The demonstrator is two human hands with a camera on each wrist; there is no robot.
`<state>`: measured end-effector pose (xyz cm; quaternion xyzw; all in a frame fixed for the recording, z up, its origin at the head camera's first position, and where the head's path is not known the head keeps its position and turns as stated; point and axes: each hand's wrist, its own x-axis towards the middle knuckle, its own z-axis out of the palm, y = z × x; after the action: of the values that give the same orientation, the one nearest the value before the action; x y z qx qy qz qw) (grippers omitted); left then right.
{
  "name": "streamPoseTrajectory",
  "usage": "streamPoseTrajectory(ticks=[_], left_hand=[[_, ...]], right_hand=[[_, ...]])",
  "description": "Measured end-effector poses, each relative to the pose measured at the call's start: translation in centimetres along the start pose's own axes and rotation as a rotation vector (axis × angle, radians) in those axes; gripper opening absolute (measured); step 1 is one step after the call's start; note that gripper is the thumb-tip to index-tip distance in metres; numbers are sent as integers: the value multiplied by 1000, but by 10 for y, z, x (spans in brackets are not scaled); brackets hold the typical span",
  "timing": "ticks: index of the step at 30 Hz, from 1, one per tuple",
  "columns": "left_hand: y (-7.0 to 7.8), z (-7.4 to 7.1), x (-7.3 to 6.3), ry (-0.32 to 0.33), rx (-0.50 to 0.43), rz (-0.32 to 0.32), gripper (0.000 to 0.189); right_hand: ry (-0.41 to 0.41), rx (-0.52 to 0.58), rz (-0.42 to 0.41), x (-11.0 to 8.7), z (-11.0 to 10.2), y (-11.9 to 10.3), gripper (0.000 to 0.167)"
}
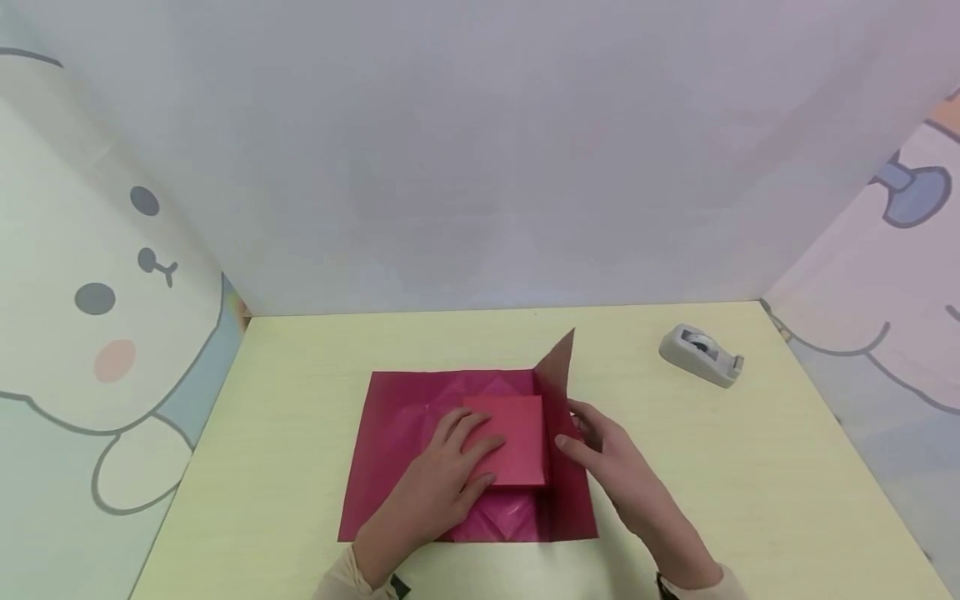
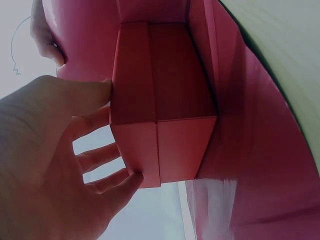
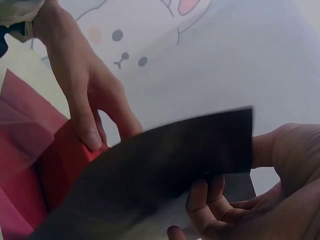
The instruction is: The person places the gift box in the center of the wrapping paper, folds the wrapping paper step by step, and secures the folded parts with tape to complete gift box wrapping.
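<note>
A red lidded box sits on a sheet of dark pink wrapping paper spread over the table. My left hand rests spread on the lid; in the left wrist view its thumb and fingertips touch the lid near its edges. At the box's right side the paper stands folded up. My right hand pinches that raised flap between thumb and fingers. From the right wrist, the flap's outer face looks dark and curves towards the box, hiding part of it.
A grey tape dispenser stands at the back right of the pale yellow table. A pale wall rises behind, and panels with cartoon animals flank both sides.
</note>
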<state>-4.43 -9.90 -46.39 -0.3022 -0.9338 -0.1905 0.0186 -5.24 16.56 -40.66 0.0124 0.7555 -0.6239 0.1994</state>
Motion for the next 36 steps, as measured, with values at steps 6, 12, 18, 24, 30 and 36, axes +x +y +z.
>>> streamPoseTrajectory(ticks=[6,12,18,24,30,36], left_hand=[[-1,0,0,12,-15,8,45],[-2,1,-1,42,-17,25,46],[-4,2,-2,32,-46,-6,56],[-9,4,-6,61,-153,-45,66],[-16,7,-9,169,-202,6,59],[-17,4,-9,161,-210,-40,63]], right_hand=[[-23,-14,-3,3,16,-3,58],[-56,-47,-3,9,32,-1,59],[-75,-46,-4,13,40,4,60],[-92,-67,-3,17,45,7,62],[-104,-93,1,20,50,7,64],[-117,-121,-1,24,49,7,65]])
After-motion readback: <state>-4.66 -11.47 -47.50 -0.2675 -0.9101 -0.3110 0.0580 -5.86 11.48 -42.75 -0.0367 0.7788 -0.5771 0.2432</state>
